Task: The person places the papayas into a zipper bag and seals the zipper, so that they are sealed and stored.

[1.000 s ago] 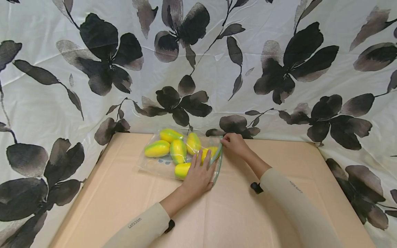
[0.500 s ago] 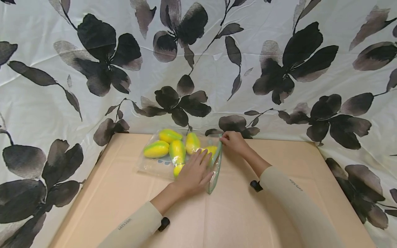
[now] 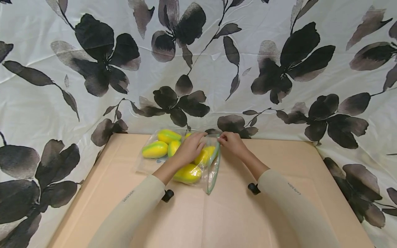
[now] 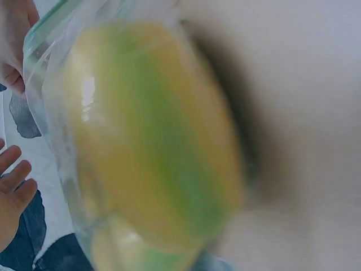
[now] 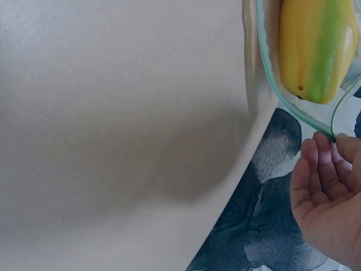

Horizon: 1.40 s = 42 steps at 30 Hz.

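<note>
A clear zip bag [image 3: 144, 167] with a green-edged mouth [image 3: 213, 175] lies near the far edge of the table, its mouth towards the right. Inside it are several smooth, oval, yellow fruits [image 3: 155, 150] with green stripes. My right hand [image 3: 234, 143] pinches the far corner of the bag's mouth between thumb and fingertips, plain in the right wrist view. The mouth gapes there, with one fruit [image 5: 318, 51] just inside. Above the bag is my left hand [image 3: 187, 148], its fingers extended towards the far side and hiding some fruits. The left wrist view shows those fingers [image 4: 16, 175] spread apart.
A light tan board or sheet [image 3: 235, 213] covers the table. Behind it hangs a white cloth [image 3: 223, 79] printed with dark flowers, which also shows past the table's sides.
My left hand has lifted off the near fruits and moved to the far side of the bag, uncovering the near fruit. The right hand keeps its pinch on the corner. The mouth gapes wider.
</note>
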Each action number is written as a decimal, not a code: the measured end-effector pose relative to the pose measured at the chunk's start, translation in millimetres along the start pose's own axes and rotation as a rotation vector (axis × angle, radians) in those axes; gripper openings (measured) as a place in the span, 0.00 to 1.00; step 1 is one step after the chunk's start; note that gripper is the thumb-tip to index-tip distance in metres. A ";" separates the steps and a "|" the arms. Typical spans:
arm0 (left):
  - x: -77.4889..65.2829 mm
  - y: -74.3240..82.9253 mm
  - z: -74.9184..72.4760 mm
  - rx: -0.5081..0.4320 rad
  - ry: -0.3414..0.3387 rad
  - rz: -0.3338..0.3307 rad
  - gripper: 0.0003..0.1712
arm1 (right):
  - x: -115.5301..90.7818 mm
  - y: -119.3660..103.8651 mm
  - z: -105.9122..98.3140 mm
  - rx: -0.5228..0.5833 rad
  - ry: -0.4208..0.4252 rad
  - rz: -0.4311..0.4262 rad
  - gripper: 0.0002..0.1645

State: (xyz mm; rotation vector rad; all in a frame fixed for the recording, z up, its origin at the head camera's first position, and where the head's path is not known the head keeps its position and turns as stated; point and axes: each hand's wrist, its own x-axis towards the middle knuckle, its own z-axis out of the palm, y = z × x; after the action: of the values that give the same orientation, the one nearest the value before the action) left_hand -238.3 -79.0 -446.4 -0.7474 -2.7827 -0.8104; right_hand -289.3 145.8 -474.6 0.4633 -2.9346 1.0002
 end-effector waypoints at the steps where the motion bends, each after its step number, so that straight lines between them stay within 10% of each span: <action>1: 7.5 1.3 0.1 0.001 -0.007 -0.002 0.22 | -0.3 0.4 0.0 -0.003 0.006 -0.003 0.11; 15: 72.4 6.9 6.3 -0.110 -0.104 -0.074 0.15 | -1.9 -4.4 -3.1 -0.027 0.085 -0.096 0.10; 42: 78.3 -2.4 21.8 -0.046 -0.142 -0.006 0.04 | -7.0 -8.7 -7.7 -0.008 0.027 -0.087 0.10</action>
State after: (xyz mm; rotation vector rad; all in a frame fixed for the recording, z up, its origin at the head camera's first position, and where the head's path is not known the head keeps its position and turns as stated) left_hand -307.3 -36.1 -444.6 -0.8363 -2.9006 -0.8566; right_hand -280.9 145.8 -464.0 0.5672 -2.8663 0.9763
